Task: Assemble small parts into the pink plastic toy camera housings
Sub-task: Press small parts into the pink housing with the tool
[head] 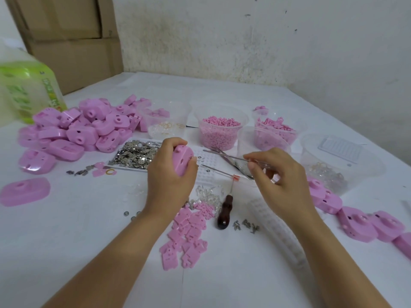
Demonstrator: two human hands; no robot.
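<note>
My left hand (169,174) grips a pink camera housing (182,160) above the middle of the table. My right hand (280,174) pinches metal tweezers (226,155), whose tips point left toward the housing. A big pile of pink housings (75,130) lies at the left, and several more housings (355,221) lie at the right. Flat pink plates (186,232) are scattered in front of me. A white tray with silver metal bits (135,155) sits behind my left hand.
Clear tubs stand at the back: one with rings (165,123), one with pink beads (220,127), one with pink clips (275,127), and a large one (340,161) at the right. A wooden-handled awl (225,210) lies between my arms. A green bottle (26,90) stands far left.
</note>
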